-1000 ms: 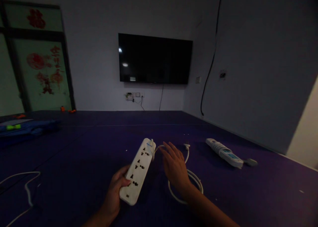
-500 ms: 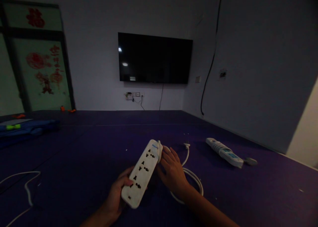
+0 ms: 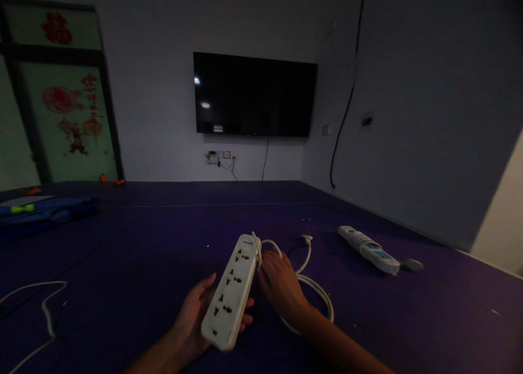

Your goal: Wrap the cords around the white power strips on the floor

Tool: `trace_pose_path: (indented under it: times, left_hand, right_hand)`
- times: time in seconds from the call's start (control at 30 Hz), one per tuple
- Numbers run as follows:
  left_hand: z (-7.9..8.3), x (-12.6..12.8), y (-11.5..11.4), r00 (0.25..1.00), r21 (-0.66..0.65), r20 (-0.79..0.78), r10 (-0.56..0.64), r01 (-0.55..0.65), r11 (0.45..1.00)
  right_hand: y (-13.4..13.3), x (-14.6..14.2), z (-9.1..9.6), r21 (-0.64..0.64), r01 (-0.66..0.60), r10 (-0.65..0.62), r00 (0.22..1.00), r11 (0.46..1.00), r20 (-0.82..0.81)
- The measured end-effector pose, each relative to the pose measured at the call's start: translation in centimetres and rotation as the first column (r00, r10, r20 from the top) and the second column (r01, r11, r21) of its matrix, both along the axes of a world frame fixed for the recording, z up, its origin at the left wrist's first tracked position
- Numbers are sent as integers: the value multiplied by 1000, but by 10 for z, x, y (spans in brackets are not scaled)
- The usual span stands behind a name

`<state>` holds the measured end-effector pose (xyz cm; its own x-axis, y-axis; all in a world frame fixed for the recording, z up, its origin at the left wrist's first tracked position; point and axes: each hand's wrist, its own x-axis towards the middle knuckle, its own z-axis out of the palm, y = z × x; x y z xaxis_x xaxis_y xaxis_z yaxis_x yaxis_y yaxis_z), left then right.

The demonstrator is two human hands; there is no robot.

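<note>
A white power strip with several sockets is tilted up over the purple surface. My left hand holds it from below, thumb along the left edge and fingertips showing past the right edge. Some of its white cord loops round the strip's far end. At that end my right hand is closed on the cord, though its fingertips are partly hidden. More cord lies coiled beyond my right wrist, ending in a plug with its prongs pointing away.
To the right lies a second white power strip with cord wound round it. A thin white cable curves at the left, and blue cloth lies farther back. A television hangs on the far wall.
My left thumb has come off the strip's face to its side, and its fingers now show past the right edge. The strip's far end has shifted slightly left and down; my right hand has moved slightly.
</note>
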<state>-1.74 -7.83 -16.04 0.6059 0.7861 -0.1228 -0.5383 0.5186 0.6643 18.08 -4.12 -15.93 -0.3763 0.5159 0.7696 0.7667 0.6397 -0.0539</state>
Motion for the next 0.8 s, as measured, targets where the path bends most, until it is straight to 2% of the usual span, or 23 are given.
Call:
trace_pose_path:
  times: [0.23, 0.33, 0.43, 0.53, 0.63, 0.73, 0.8]
  left_hand:
    - [5, 1, -1, 996, -65, -87, -5, -1, 998]
    - [6, 4, -2, 994, -45, -109, -20, 15, 999]
    - [0, 6, -1, 988, 16, -155, 5, -3, 1000]
    - [-10, 6, 2, 976, 59, -213, 52, -41, 997]
    - [-16, 4, 4, 962, 74, -268, 50, -31, 997]
    - [-14, 4, 1, 963, 93, -269, 30, -5, 996]
    - [-10, 5, -1, 960, 101, -280, 13, 16, 995]
  right_hand:
    - [-1, 1, -1, 0, -116, 116, 993, 993, 0]
    - [-2, 2, 0, 8, -175, 175, 984, 985, -24]
    - [-5, 4, 2, 0, -196, 196, 979, 981, -50]
    - [-8, 6, 5, 0, -173, 172, 979, 985, -114]
    - [-7, 9, 8, 20, -112, 114, 964, 993, -241]
    - [-2, 13, 12, 17, -21, 26, 910, 1000, -413]
    - [3, 16, 14, -40, 11, -30, 852, 999, -523]
